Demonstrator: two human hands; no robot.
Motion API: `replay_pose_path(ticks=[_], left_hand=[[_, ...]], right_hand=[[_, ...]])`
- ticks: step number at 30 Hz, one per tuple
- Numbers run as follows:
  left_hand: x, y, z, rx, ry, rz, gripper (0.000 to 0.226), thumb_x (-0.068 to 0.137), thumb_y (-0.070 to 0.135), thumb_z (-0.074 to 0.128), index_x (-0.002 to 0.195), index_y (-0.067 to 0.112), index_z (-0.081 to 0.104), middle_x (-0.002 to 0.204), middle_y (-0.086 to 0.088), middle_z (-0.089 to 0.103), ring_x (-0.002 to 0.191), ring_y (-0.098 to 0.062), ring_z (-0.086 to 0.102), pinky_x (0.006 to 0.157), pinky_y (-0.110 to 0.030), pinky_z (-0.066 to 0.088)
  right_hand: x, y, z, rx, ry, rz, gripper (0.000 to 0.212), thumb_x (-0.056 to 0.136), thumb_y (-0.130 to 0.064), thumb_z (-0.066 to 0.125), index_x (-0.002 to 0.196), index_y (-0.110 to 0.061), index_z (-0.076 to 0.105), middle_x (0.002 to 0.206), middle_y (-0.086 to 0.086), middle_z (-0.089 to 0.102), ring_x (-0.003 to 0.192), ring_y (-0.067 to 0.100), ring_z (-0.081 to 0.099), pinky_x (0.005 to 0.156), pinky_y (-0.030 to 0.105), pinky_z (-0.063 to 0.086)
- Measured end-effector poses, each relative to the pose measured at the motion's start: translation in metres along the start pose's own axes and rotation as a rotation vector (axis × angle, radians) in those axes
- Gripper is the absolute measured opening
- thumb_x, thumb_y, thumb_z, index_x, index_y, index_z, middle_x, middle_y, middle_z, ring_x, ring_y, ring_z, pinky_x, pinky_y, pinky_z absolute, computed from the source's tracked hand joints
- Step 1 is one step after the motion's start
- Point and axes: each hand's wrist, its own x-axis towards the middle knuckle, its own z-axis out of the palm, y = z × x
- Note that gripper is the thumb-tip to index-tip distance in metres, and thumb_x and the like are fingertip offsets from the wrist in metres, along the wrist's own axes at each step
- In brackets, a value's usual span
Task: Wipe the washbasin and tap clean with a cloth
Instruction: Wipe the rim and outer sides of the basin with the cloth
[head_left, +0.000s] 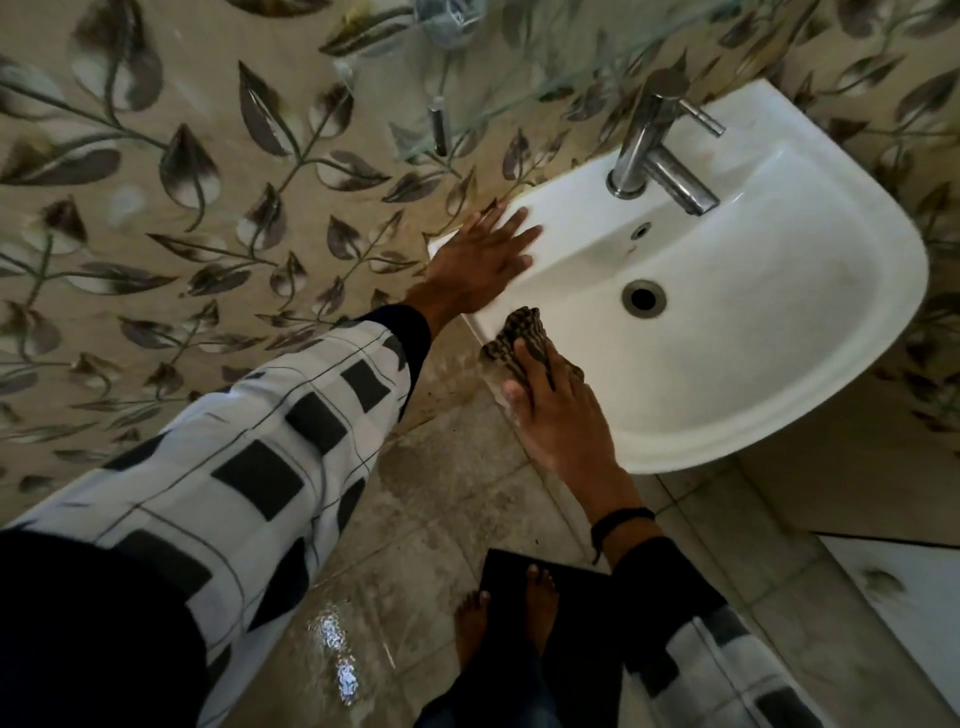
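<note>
A white washbasin (753, 322) is fixed to the leaf-patterned wall, with a chrome tap (655, 156) at its back rim and a round drain (644, 297) in the bowl. My left hand (480, 257) lies flat with straight fingers on the basin's left rim near the wall. My right hand (553, 410) presses a dark striped cloth (524, 335) onto the front left rim of the basin, fingers spread over the cloth. Part of the cloth is hidden under the hand.
A glass shelf (519, 78) juts from the wall above the tap. The tiled floor (395, 519) is wet and shiny below. My bare feet (511, 618) stand on a dark mat (545, 597). A white panel (909, 623) is at the lower right.
</note>
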Motion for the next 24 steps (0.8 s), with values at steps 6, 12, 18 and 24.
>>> replay_pose_path(ticks=[6, 12, 18, 24], left_hand=[[-0.001, 0.002, 0.0, 0.058, -0.017, -0.01, 0.062, 0.102, 0.061, 0.01, 0.159, 0.036, 0.012, 0.169, 0.006, 0.004, 0.156, -0.019, -0.003, 0.127, -0.044, 0.003], [-0.006, 0.003, -0.003, 0.057, -0.006, -0.019, 0.064, 0.102, 0.064, 0.017, 0.159, 0.036, 0.013, 0.169, 0.005, 0.006, 0.156, -0.018, -0.003, 0.127, -0.042, 0.002], [-0.004, 0.001, -0.005, 0.072, -0.03, 0.0, 0.068, 0.1, 0.065, 0.012, 0.16, 0.032, 0.015, 0.169, 0.003, 0.006, 0.156, -0.025, -0.006, 0.126, -0.046, -0.001], [0.0, 0.024, 0.001, 0.016, 0.043, -0.132, 0.068, 0.101, 0.062, 0.02, 0.157, 0.025, 0.032, 0.167, -0.003, 0.02, 0.155, -0.033, 0.002, 0.125, -0.047, 0.002]], right_hand=[[-0.005, -0.005, 0.0, -0.021, 0.043, 0.037, 0.058, 0.098, -0.059, 0.023, 0.141, -0.027, 0.046, 0.154, 0.009, 0.042, 0.135, 0.033, 0.044, 0.108, 0.053, 0.038], [-0.015, -0.008, -0.002, 0.015, 0.134, 0.125, 0.065, 0.096, -0.062, 0.024, 0.122, -0.011, 0.053, 0.132, 0.016, 0.06, 0.121, 0.037, 0.056, 0.102, 0.055, 0.042], [-0.037, -0.006, -0.004, -0.027, 0.299, 0.114, 0.052, 0.1, -0.054, 0.038, 0.107, -0.008, 0.061, 0.125, 0.014, 0.066, 0.116, 0.035, 0.061, 0.102, 0.052, 0.045], [-0.042, -0.012, 0.003, -0.083, 0.295, 0.208, 0.051, 0.099, -0.046, 0.042, 0.116, -0.002, 0.06, 0.128, 0.018, 0.064, 0.128, 0.039, 0.054, 0.111, 0.061, 0.036]])
